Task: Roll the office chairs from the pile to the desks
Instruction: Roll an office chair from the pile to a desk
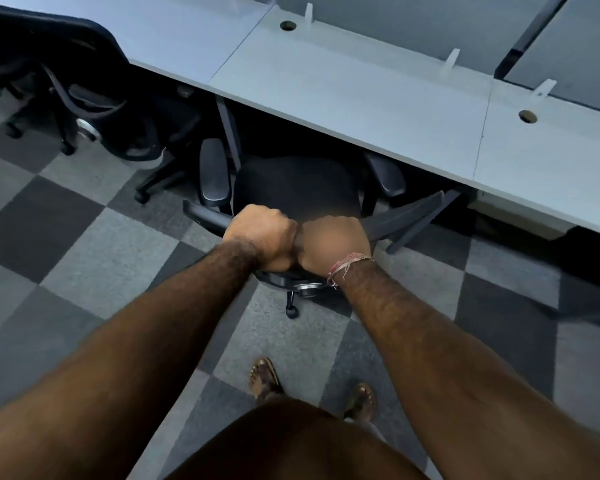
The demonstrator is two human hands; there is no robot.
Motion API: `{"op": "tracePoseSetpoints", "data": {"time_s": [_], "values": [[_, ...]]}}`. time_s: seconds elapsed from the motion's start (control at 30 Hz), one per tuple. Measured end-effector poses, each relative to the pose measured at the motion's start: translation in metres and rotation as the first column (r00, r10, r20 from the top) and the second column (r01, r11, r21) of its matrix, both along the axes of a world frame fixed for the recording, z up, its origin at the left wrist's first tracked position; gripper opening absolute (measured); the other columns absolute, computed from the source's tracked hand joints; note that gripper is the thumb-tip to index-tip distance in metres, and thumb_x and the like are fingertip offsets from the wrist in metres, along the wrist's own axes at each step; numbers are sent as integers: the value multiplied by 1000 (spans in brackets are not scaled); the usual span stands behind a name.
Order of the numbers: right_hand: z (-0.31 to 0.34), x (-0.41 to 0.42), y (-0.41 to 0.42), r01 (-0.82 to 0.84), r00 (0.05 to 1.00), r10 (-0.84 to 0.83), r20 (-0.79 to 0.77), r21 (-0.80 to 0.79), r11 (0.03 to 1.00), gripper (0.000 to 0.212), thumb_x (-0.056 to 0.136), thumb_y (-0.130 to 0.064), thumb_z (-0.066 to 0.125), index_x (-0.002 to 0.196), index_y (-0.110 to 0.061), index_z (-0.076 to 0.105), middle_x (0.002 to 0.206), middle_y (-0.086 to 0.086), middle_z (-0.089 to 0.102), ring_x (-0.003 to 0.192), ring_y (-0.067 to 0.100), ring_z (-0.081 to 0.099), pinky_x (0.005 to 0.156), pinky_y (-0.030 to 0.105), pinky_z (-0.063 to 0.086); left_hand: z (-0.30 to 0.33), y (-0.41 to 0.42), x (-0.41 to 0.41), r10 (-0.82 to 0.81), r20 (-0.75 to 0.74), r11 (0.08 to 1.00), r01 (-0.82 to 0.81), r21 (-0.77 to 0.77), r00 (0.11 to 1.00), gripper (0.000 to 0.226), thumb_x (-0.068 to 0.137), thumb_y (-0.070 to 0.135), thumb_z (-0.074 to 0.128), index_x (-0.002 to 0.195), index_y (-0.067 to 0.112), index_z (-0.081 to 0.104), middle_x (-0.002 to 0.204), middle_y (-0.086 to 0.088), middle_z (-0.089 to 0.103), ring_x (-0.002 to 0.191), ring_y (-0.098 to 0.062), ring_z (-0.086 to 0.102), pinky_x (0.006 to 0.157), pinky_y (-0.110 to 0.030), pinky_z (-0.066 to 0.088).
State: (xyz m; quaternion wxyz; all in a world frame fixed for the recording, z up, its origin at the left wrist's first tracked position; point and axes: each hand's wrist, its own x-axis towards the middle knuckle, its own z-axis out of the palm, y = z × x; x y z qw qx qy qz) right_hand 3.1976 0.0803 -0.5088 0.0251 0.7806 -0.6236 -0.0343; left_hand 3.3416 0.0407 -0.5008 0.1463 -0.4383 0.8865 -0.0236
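A black office chair (291, 185) stands right in front of me, its seat partly under the edge of the long grey desk (361, 98). Both armrests show, one on each side of the seat. My left hand (260, 237) and my right hand (333, 244) grip the top edge of the chair's backrest (402, 213) side by side, fingers curled over it, the knuckles almost touching. A chair wheel (291, 311) shows below my wrists.
A second black chair (59, 64) stands at the desk to the left, its base and wheels on the chequered grey carpet (84, 254). Desk legs (229, 133) flank the chair in front. My sandalled feet (264, 375) stand close behind it.
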Motion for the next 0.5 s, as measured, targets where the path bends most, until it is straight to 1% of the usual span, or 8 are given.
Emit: {"op": "tracePoseSetpoints", "data": {"time_s": [0.2,0.3,0.4,0.5], "values": [[-1,35,27,88,996,-88,-11,8,996,22,74,-43,61,84,-24,67,79,1,69,73,29,67,59,32,36,1,17,30,-59,-13,998,59,4,998,25,80,55,55,77,30,59,68,8,61,61,-18,59,64,-34,56],[-3,40,39,126,992,-126,-18,9,992,23,73,-44,61,84,-25,66,79,1,69,74,30,66,60,32,38,1,27,35,-88,-33,996,88,2,996,25,78,54,57,73,29,56,67,7,59,61,-20,59,62,-33,52],[-4,50,51,145,989,-145,-15,7,989,22,74,-43,60,85,-25,66,79,1,68,73,30,66,60,32,38,1,36,44,-85,-42,996,84,-3,996,24,78,53,59,74,29,59,64,6,55,59,-20,55,60,-31,45],[-3,61,63,170,985,-170,-4,7,985,21,74,-41,59,85,-24,67,78,1,68,71,30,66,59,32,39,1,44,54,-117,-50,993,117,1,992,24,78,53,59,76,29,61,64,6,56,59,-20,54,61,-32,46]]}}
